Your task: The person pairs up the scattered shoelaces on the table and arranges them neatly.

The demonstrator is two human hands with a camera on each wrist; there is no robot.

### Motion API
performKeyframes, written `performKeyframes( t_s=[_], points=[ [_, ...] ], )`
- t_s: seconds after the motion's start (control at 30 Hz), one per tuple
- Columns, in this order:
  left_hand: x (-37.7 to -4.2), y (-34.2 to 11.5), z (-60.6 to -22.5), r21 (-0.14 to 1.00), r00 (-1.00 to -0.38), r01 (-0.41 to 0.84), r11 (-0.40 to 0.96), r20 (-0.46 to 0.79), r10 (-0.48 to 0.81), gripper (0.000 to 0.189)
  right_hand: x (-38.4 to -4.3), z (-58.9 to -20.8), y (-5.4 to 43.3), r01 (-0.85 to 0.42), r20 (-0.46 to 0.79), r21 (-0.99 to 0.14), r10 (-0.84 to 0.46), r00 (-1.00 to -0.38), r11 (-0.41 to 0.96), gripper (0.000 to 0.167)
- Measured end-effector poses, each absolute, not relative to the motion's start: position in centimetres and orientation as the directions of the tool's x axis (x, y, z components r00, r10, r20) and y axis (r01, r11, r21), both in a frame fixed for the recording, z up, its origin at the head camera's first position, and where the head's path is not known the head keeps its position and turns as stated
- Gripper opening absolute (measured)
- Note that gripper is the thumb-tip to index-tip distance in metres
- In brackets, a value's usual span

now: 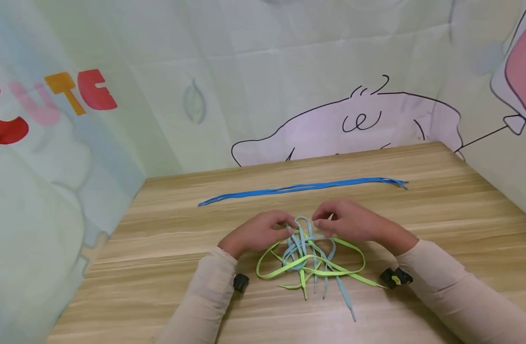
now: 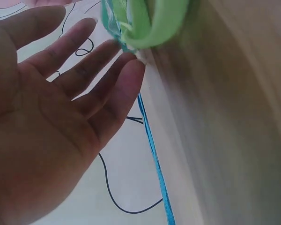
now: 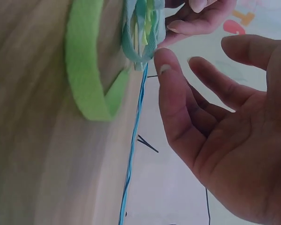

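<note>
A loose tangle of flat shoelaces lies on the wooden table in the head view, made of light blue lace (image 1: 344, 293) and yellow-green lace (image 3: 82, 61). Several tipped ends fan out toward the person. At the tangle's upper left, my left hand (image 1: 266, 231) has its fingertips right at the light blue loops. In the left wrist view its palm and spread, relaxed fingers hold nothing. Across from it, my right hand (image 1: 346, 220) hovers at the upper right, fingers loosely bent; the right wrist view shows its thumb tip beside a light blue loop and nothing gripped.
A bundle of darker blue shoelaces (image 1: 288, 189) stretches across the table (image 1: 168, 267) beyond the hands. Printed cloth (image 1: 168, 62) with cartoon drawings and letters hangs along the back and sides. A small black device (image 1: 396, 278) is on the right wrist, another (image 1: 241, 283) on the left.
</note>
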State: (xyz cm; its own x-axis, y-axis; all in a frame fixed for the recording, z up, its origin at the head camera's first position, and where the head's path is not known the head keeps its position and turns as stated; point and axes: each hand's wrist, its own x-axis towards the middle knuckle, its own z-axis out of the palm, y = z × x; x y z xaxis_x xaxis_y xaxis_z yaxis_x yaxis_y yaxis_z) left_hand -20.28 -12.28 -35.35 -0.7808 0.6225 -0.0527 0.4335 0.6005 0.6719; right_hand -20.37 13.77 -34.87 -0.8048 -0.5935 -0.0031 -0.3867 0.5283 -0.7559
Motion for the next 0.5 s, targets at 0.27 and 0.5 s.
performKeyframes(
  t_s=[0.27, 0.5],
  points=[
    [-20.4, -12.0, -35.7, 0.68, -0.782, 0.391, 0.62, -0.11, 0.613, 0.018, -20.0, -35.4, 13.2, -0.379, -0.089, -0.753, -0.654, -0.751, 0.538, 0.025],
    [-20.4, -11.9, -35.7, 0.626, -0.765, 0.416, 0.66, -0.151, 0.626, 0.026, -19.5, -35.8, 12.7, -0.387, -0.119, -0.756, -0.693, -0.711, 0.527, 0.026]
  ],
)
